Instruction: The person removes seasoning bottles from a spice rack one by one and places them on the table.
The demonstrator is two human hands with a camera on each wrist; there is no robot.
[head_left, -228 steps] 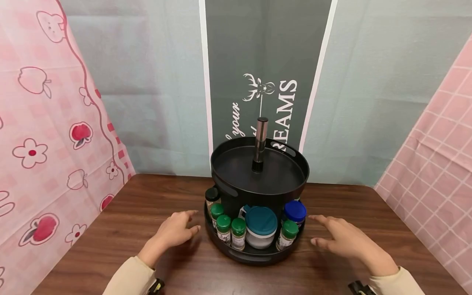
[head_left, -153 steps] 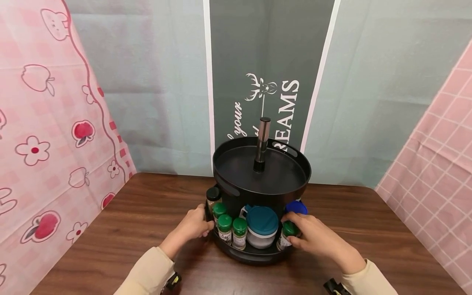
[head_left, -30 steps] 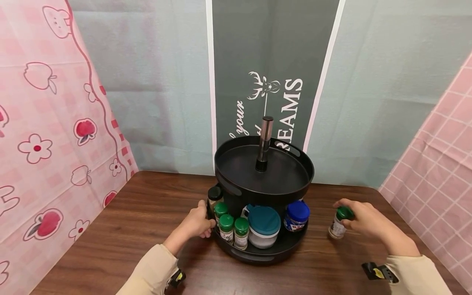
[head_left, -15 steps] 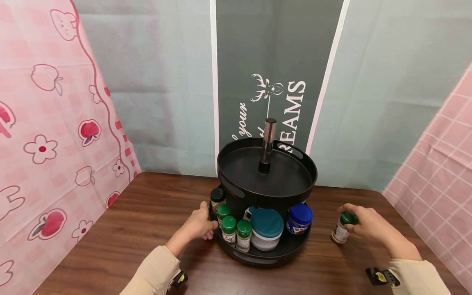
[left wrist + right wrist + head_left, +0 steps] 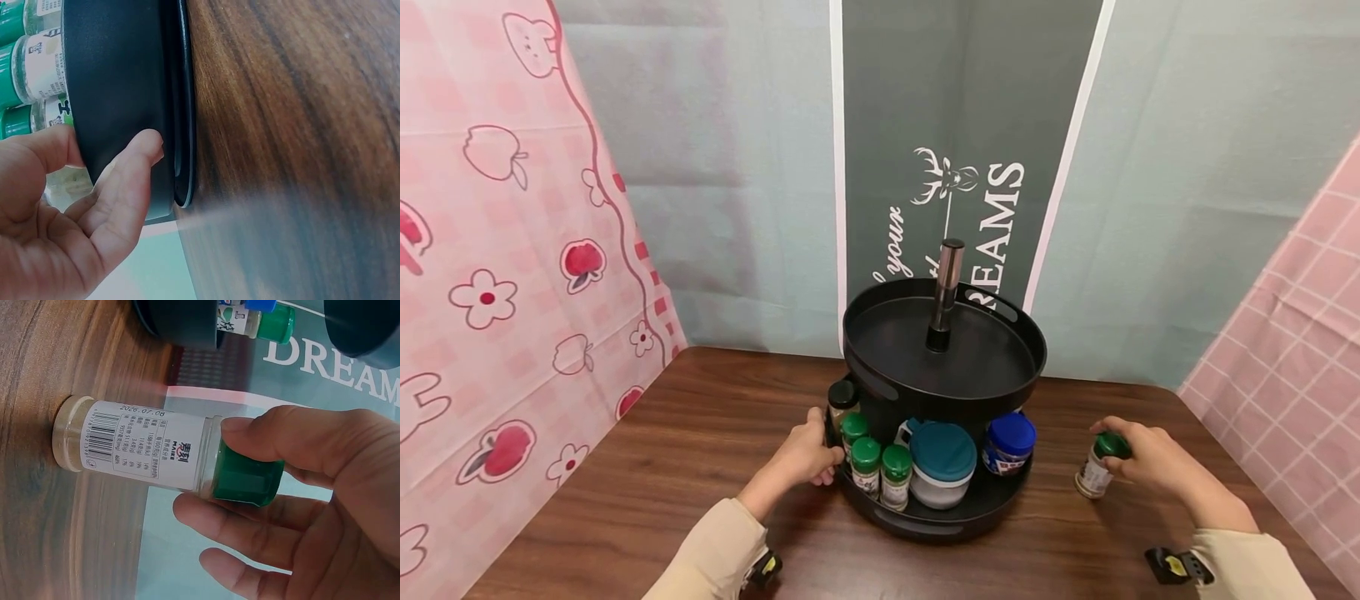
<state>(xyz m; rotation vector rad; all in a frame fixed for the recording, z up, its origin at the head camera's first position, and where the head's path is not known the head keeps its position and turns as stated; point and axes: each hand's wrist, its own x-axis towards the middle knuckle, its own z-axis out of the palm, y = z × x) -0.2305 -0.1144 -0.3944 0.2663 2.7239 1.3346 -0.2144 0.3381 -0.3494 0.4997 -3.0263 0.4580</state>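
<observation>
Beside rack (image 5: 940,407), right hand (image 5: 1152,461) pinches jar (image 5: 140,444) by green cap (image 5: 247,475).

A green-capped jar (image 5: 144,445) stands near the rack (image 5: 955,407).

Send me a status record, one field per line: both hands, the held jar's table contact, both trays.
Right hand: pinches green-capped jar by its cap
Contact with table: unclear
Left hand: grips lower tray by its left wall
Lower tray, head view: three green-capped jars, black-capped jar, teal-lidded container, blue-lidded jar
Upper tray: central post
</observation>
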